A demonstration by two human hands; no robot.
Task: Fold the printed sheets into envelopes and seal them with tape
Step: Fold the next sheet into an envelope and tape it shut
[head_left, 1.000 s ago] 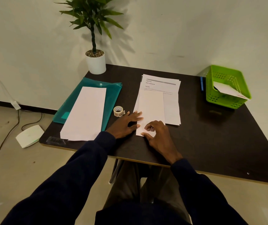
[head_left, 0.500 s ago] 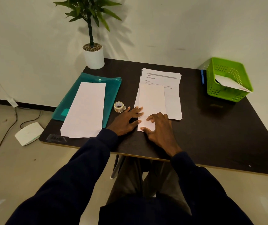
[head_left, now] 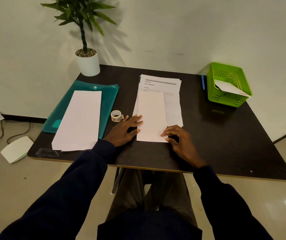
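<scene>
The dark square wooden table (head_left: 216, 135) fills the middle of the frame. On its left part we see a teal translucent plastic folder (head_left: 111, 96) with a long white folded sheet (head_left: 79, 118) lying on it. In the centre lies the stack of printed white sheets (head_left: 161, 84), and on top of it the narrow folded white sheet (head_left: 151, 116) that we are working on. At the upper right stands a green perforated plastic basket (head_left: 225, 75) with a folded paper inside. Our left hand (head_left: 124, 129) lies flat, fingers spread, with its fingertips on the left edge of the narrow sheet. Our right hand (head_left: 180, 141) is curled at the lower right corner, the fingertips close together on the paper edge; whether they pinch it, we cannot tell. The small roll of clear tape (head_left: 116, 116) rests just beside the left hand. We judge the step is creasing the fold. Next we must probably take the tape while one hand holds the sheet closed.
</scene>
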